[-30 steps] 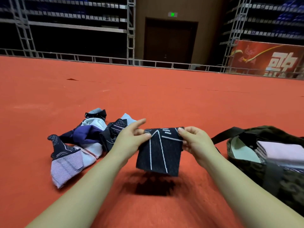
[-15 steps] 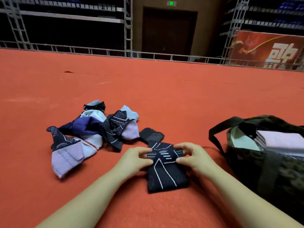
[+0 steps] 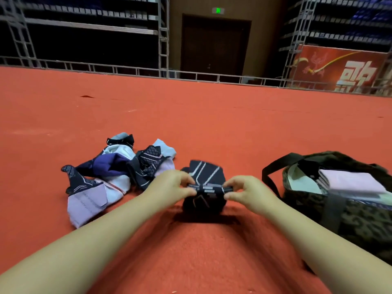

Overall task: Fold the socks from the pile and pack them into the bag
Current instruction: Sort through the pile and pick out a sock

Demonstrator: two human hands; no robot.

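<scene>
Both hands (image 3: 212,190) (fingers curled) on sock (image 3: 206,174)

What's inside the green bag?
Inside the bag lies a stack of folded pale pink socks against a pale lining. Anything beneath the stack is hidden.

Pinching a dark striped sock (image 3: 206,177) between left hand (image 3: 169,185) and right hand (image 3: 247,190) on red carpet (image 3: 212,119), between sock pile (image 3: 110,172) and open bag (image 3: 343,200).
</scene>
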